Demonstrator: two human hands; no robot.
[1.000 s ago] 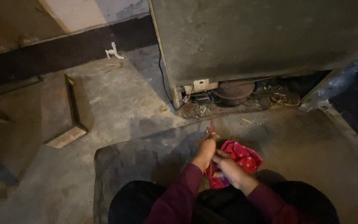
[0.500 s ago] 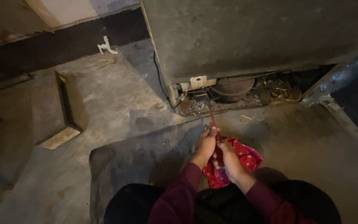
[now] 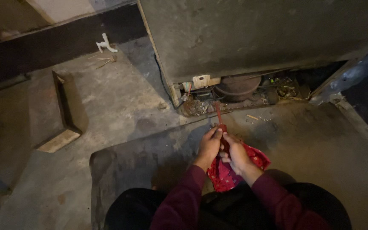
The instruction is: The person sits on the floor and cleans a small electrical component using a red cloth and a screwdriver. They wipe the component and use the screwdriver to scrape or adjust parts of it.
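Observation:
My left hand (image 3: 210, 145) and my right hand (image 3: 234, 152) are closed together around the handle of a red screwdriver (image 3: 219, 119) whose shaft points up toward the open base of a large grey appliance (image 3: 252, 38). Under my hands, on my lap side, lies a red patterned bag (image 3: 228, 174). In the appliance's base I see a dark round compressor (image 3: 237, 86), a beige terminal box (image 3: 201, 81) and tangled wires. Both sleeves are maroon.
I sit on a dark mat (image 3: 150, 153) on a concrete floor. A wooden plank or frame (image 3: 62, 115) lies at the left. A small white fitting (image 3: 105, 44) rests near the dark wall base. A metal strip (image 3: 346, 79) leans at the right.
My view has shifted slightly left and closer. My hands stay together on the screwdriver over the red bag, with the shaft now raised toward the appliance base.

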